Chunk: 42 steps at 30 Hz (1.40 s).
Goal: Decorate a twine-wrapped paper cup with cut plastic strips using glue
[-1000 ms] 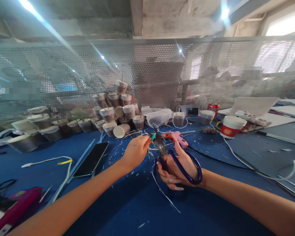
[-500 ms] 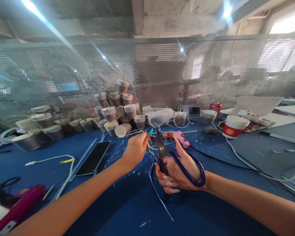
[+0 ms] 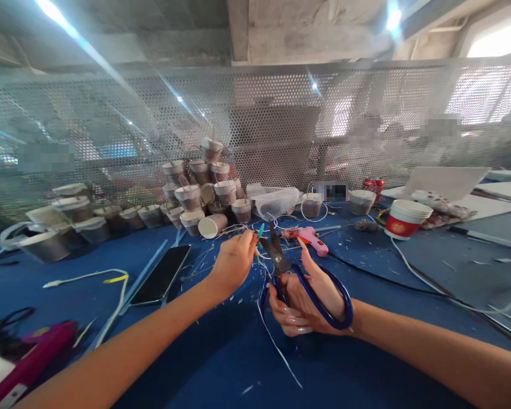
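My left hand [image 3: 234, 261] is closed in a pinch. A thin teal piece [image 3: 261, 232] shows at its fingertips, too small to name surely. My right hand [image 3: 309, 295] grips large scissors [image 3: 277, 258] with dark blue handles, thumb through one loop and fingers at the other. The scissor blades point up and away, spread apart, just right of the pinched fingertips. Below, a thin white string [image 3: 280, 350] trails down over the blue table; its upper end is lost among the hands and handles. Behind the blades lies a pink glue gun [image 3: 309, 236].
Stacked small paper pots [image 3: 188, 197] stand at the back left, beside a clear plastic bag [image 3: 275, 200]. A phone [image 3: 162, 275] lies left of my arm. Red and white paper cups [image 3: 404, 220] stand at right. Cables and scraps cross the blue table [image 3: 366, 358]; a perforated screen [image 3: 272, 125] rises behind.
My right hand and the scissors have shifted slightly left, bringing the blades a little nearer the left fingertips. My left hand has stayed almost still.
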Motion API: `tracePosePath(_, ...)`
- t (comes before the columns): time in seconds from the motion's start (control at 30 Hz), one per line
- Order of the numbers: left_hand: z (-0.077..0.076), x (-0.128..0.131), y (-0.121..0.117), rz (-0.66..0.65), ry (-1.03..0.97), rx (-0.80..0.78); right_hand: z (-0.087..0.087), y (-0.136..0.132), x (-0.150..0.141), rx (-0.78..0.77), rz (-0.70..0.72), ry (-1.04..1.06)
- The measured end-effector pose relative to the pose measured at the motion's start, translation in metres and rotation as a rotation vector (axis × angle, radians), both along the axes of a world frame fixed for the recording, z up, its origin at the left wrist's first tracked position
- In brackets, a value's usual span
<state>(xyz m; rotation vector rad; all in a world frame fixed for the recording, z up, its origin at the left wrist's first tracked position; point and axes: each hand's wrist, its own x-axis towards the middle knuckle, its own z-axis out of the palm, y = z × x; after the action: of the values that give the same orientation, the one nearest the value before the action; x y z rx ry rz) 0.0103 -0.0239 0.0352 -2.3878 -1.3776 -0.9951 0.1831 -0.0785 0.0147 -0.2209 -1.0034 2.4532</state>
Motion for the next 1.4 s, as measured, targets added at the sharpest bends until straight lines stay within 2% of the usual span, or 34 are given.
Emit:
tracePosePath(0.17,-0.0015,0.0007,-0.0016,-0.034,0.047,0.101,-0.0013,0.0004,-0.0013,0.017,-0.009,0.009)
tracePosePath(0.57,0.0008,0.0015,-0.0066,-0.122,0.012,0.220,0.0001,0.0024,0.0025,0.007,0.003,0.018)
tracePosePath(1.1,-0.0039,0.0016,-0.0057,-0.138,0.094,0.328,-0.0038,0.0055,0.0049,-0.038,0.012,0.004)
tracePosePath(1.4,-0.0055,0.0005,-0.0036,-0.122,0.115,0.337,-0.0071,0.0084,0.0060,-0.061,0.015,0.015)
